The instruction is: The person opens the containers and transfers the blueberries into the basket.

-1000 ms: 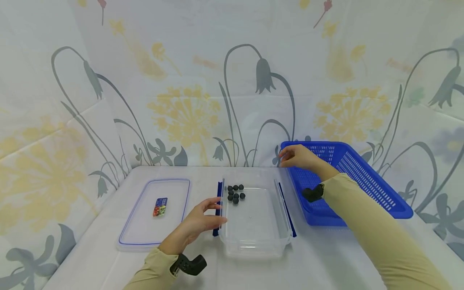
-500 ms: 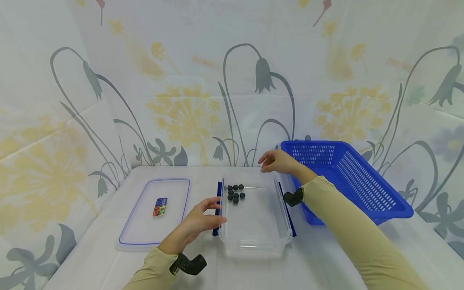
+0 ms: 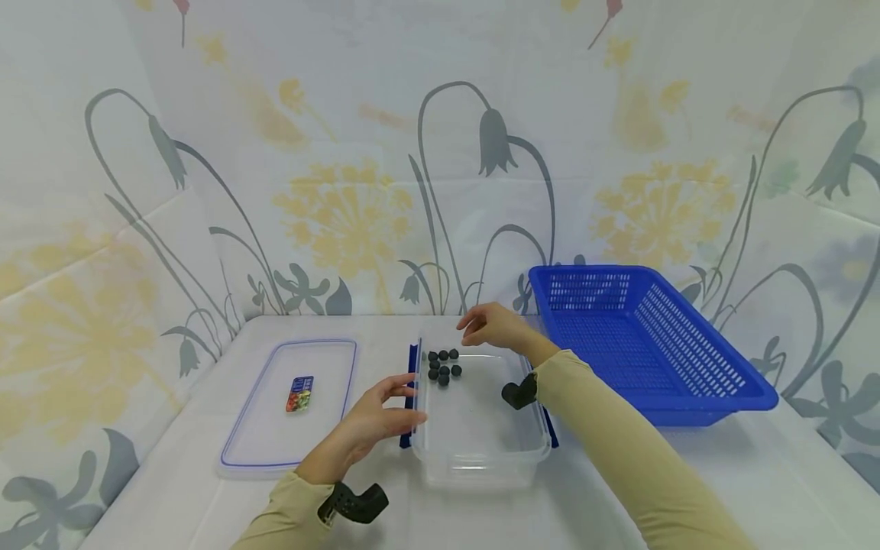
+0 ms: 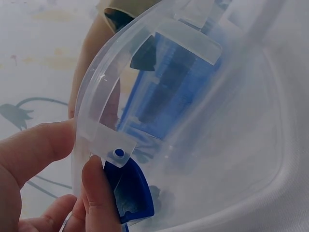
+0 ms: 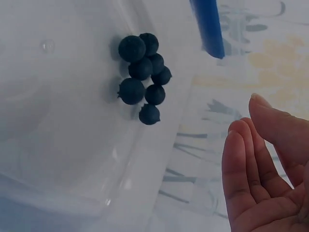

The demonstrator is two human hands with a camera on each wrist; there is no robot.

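Several blueberries (image 3: pixel 443 368) lie clustered at the back left of a clear plastic container (image 3: pixel 474 462) with blue side clips. My left hand (image 3: pixel 376 416) holds the container's left rim, its fingertips by the blue clip (image 4: pixel 133 193) in the left wrist view. Over the container's back part hovers my right hand (image 3: pixel 502 327), fingers loosely bent and thumb a little apart. Nothing shows between its fingertips (image 5: pixel 236 137) in the right wrist view, and the berries (image 5: pixel 140 69) sit off to their left there.
Left of the container lies a clear lid (image 3: pixel 264 428) with a blue seal and a fruit-printed label (image 3: pixel 299 393). A blue slotted basket (image 3: pixel 642 336) stands at the back right, behind my right forearm. A flower-printed cloth (image 3: pixel 357 114) hangs behind the table.
My right hand has moved left and slightly down, from over the blue basket to over the container's back part. The left hand stays at the rim, and the berries lie as before.
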